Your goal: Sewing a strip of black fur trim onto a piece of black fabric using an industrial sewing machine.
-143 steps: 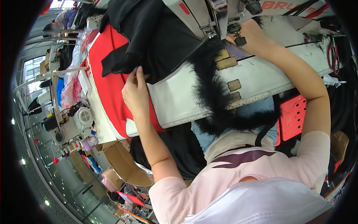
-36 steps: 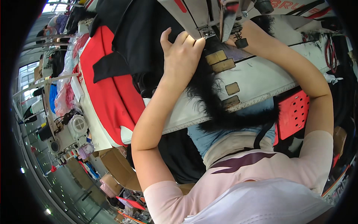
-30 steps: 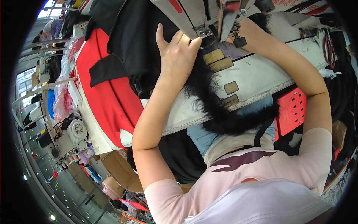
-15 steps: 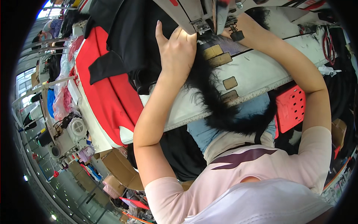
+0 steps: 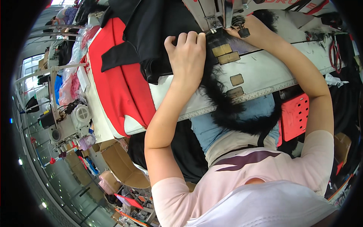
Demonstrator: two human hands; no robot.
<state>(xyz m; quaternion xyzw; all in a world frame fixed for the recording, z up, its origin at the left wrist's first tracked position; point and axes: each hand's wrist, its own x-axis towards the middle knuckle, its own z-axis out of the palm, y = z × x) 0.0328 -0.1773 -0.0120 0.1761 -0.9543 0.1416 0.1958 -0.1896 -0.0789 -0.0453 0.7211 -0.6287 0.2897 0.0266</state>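
A black fur strip [image 5: 245, 125] loops over the lap at lower centre and runs up beneath the left hand [image 5: 188, 56]. That hand lies palm down, fingers bent, on black cloth [image 5: 160, 34] at upper centre; whether it pinches anything, I cannot tell. The right hand [image 5: 253, 32], fingertips hidden, reaches behind the sewing machine's [image 5: 200, 15] needle area, its grip unclear.

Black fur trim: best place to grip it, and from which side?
Probably the curve of the black fur trim sagging past the near edge of the white table, pinched across its width from the person's side: no hand covers that stretch, while its upper part runs beside the left hand, toward the sewing machine.
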